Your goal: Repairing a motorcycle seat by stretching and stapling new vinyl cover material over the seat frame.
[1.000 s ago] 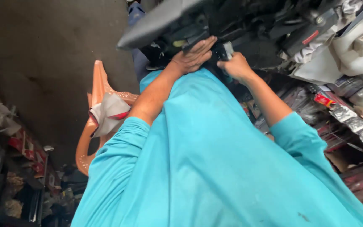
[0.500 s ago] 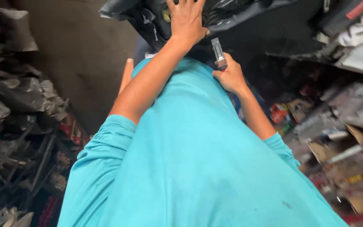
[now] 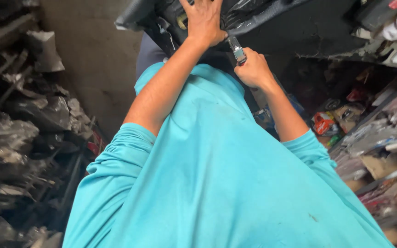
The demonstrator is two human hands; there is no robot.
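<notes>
**A:** What are your hands doing?

**B:** Your left hand (image 3: 205, 22) lies flat, fingers spread wide, pressing on a big black panel (image 3: 272, 18) at the far edge of the view. Your right hand (image 3: 252, 70) is closed in a fist around a small metal tool (image 3: 236, 49), just to the right of the left hand and a little nearer to you.

**A:** Which way does the tool point?

**B:** Its long axis runs from your fist up and slightly left, toward the panel. The tip sits right beside the heel of your left hand, at the panel's near edge. I cannot tell whether the tip touches the panel.

**A:** Which hand is closer to the panel?

**B:** The left; it is already on it. The right is just short of it, with only the tool bridging the gap. The panel itself stretches left to right across the top of the view, tilted down to the left.

**A:** What else is around?

**B:** Your turquoise shirt (image 3: 217, 183) fills the near part of the view. Dark scrap parts (image 3: 19, 128) are piled on the left. Shelves (image 3: 377, 138) crowded with wrapped packets stand on the right.
</notes>
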